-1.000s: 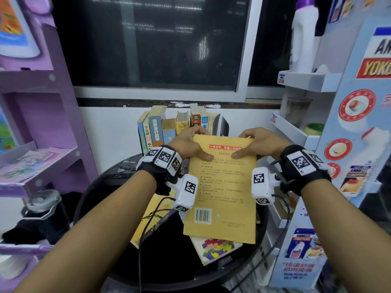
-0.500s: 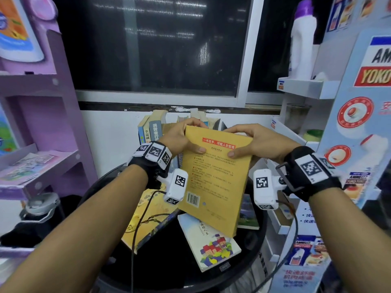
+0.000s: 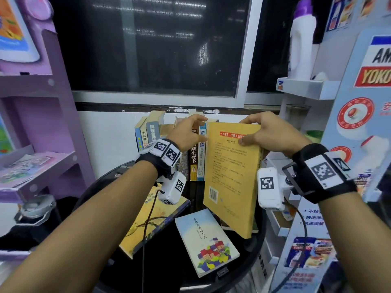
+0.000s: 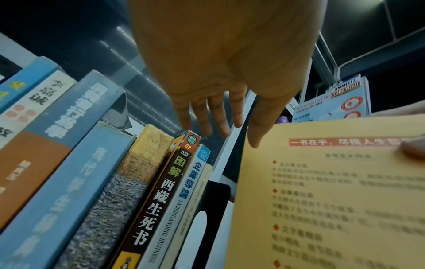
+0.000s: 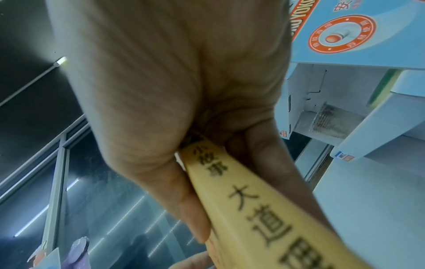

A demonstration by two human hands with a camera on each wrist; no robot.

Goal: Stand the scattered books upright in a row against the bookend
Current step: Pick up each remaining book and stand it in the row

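Note:
My right hand (image 3: 246,131) grips the top edge of a yellow book (image 3: 230,176), thumb on its back cover, and holds it nearly upright just right of the row of standing books (image 3: 152,134). In the right wrist view the same hand (image 5: 218,182) pinches the yellow spine (image 5: 264,209). My left hand (image 3: 196,123) is open, its straight fingers (image 4: 207,125) hovering over the tops of the row's last books. The black bookend (image 4: 216,200) stands at the row's right end, behind the yellow book (image 4: 333,200). Two books lie flat in front: a yellow one (image 3: 152,220) and a pale one (image 3: 207,240).
The books sit on a round black table (image 3: 257,246) against a white wall under a dark window. A purple shelf unit (image 3: 42,127) stands to the left. A white and blue display rack (image 3: 349,144) with a bottle (image 3: 301,43) crowds the right.
The yellow book has been raised from lying tilted toward me to nearly upright beside the row. My left hand has let go of it and reached over the row's tops.

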